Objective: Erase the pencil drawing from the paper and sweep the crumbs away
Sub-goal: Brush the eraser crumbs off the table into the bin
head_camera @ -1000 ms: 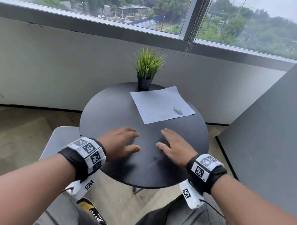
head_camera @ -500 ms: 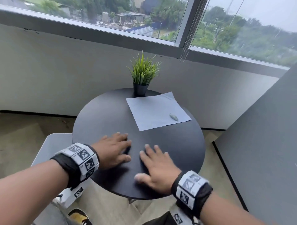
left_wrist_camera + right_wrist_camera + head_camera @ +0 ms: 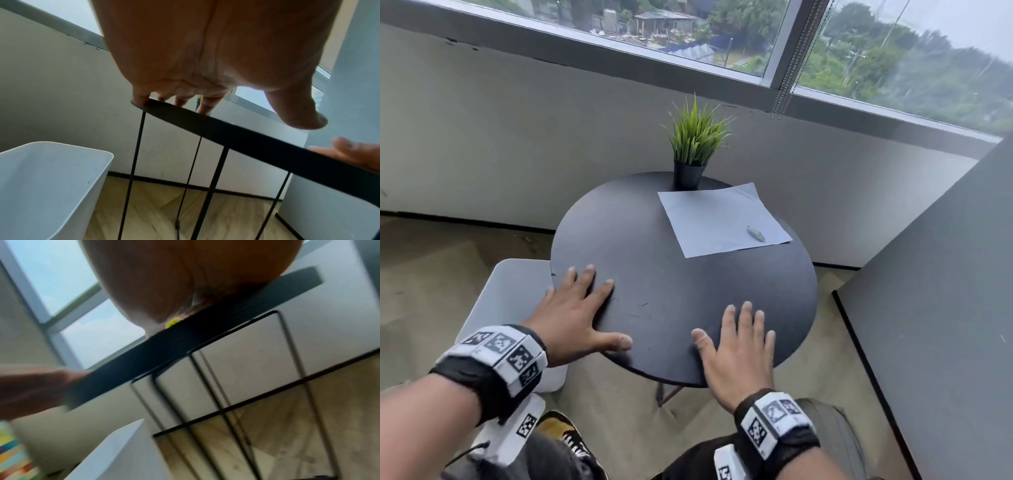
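A white sheet of paper [image 3: 719, 221] lies on the far right part of the round black table [image 3: 654, 274]; no drawing shows on it from here. A small grey eraser [image 3: 755, 233] rests near the sheet's right corner. A few thin dark crumbs [image 3: 635, 310] lie on the tabletop between my hands. My left hand [image 3: 575, 308] lies flat with fingers spread at the table's left near edge. My right hand [image 3: 739, 346] lies flat at the near edge, fingers straight. Neither hand holds anything. In the left wrist view the left palm [image 3: 205, 48] hovers over the table rim [image 3: 246, 138].
A potted green plant [image 3: 693, 147] stands at the table's far edge, touching the paper's back corner. A white bin [image 3: 506, 301] sits on the floor below the table's left edge, open-topped [image 3: 47, 186]. A grey panel [image 3: 945, 308] rises close on the right. Thin metal table legs [image 3: 133, 170] show underneath.
Both hands have slid back toward me over the tabletop and apart: the left to the table's left edge above the bin, the right to the near edge. The paper and eraser stay put.
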Motion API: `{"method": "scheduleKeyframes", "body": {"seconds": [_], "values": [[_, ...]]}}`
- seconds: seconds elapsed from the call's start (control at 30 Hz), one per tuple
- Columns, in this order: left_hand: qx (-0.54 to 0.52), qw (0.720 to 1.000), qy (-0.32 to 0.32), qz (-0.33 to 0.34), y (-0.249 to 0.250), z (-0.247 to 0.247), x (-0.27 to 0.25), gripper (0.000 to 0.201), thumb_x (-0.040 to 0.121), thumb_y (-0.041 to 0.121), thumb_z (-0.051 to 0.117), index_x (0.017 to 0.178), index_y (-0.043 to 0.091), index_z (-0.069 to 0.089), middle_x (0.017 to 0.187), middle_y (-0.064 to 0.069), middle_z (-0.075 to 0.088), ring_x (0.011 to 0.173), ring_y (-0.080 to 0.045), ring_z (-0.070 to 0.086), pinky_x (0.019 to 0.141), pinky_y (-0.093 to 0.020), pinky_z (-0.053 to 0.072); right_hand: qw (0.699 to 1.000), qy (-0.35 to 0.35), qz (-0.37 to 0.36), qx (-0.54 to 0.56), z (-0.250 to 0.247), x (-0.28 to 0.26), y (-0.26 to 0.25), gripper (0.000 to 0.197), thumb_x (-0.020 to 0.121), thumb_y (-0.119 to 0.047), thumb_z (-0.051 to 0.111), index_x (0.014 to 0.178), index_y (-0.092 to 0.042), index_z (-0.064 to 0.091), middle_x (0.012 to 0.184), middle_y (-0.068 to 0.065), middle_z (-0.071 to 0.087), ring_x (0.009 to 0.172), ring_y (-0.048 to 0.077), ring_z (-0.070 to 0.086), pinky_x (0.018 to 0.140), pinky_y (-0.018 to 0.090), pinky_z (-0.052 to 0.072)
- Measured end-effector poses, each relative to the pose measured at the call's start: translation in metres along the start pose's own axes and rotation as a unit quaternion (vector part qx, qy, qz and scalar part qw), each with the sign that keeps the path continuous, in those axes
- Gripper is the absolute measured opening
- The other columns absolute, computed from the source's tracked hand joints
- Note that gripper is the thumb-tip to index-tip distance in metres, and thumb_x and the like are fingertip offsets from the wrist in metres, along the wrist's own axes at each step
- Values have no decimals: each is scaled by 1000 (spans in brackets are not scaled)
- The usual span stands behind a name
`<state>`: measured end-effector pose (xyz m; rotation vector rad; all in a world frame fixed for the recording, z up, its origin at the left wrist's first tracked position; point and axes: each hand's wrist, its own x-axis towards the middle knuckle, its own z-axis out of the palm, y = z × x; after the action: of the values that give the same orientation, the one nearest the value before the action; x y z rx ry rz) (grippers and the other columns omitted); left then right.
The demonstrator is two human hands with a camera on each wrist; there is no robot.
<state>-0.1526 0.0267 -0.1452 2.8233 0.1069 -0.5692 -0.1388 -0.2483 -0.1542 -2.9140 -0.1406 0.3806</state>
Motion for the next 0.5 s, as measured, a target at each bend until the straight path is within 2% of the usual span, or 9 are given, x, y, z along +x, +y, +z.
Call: {"method": "scheduleKeyframes", "body": {"seconds": [0.07,0.13,0.2,0.27,0.3,0.33,0.4,0.5], "values": [[-16,1000,12,-6,1,1,6,151,30,111,1,160,34,6,168,-1,-14,154,-26,-16,124,-53,7,992,-44,-117,6,9,-21,-29,99,78,-80,-2,158,-21,-5,160,-4,-24,147,19,-26,119,44,-15],[-43,999,21,-8,1,1,5,138,43,109,9,160,35,12,169,0,-10,154,-24,-12,123,-51,7,974,-81,-192,84,6,-28,-40,100,77,-83,7,157,-25,-3,159,-13,-21,146,7,-25,121,37,-13],[-93,993,72,-7,-4,3,4,104,73,94,29,158,36,21,169,1,-2,155,-21,-5,124,-50,8,976,1,-147,161,-4,-16,-20,95,81,-81,16,158,-26,2,162,-13,-12,148,4,-18,121,33,-10],[-165,973,159,-15,-20,3,7,78,89,74,40,156,37,27,169,0,5,155,-18,2,124,-49,9,990,72,-16,120,-16,-1,14,97,80,-79,12,158,-22,5,165,-3,-7,151,14,-11,122,42,-4],[-197,958,204,-31,-33,3,12,72,93,65,46,156,35,29,168,-2,8,155,-19,4,124,-48,11,994,65,44,79,-18,2,26,100,77,-79,6,158,-20,6,166,3,-5,152,20,-8,122,47,0],[-223,943,240,-59,-49,3,17,69,96,58,51,156,31,30,168,-5,10,155,-20,7,124,-47,12,996,44,69,44,-16,1,30,102,75,-79,1,157,-19,7,166,5,-3,151,23,-7,121,51,1],[-249,923,257,-141,-90,8,29,70,98,47,57,157,21,30,166,-13,15,154,-24,11,124,-44,13,1000,14,20,-2,1,-14,5,100,75,-79,-8,157,-22,3,165,3,-11,150,22,-15,120,52,-7],[-268,899,204,-279,-146,33,40,74,92,39,66,152,9,36,155,-28,31,145,-39,27,117,-45,24,988,-26,-155,-9,29,-48,-52,106,69,-84,-21,156,-26,-8,162,-7,-24,144,10,-31,118,46,-18]]}}
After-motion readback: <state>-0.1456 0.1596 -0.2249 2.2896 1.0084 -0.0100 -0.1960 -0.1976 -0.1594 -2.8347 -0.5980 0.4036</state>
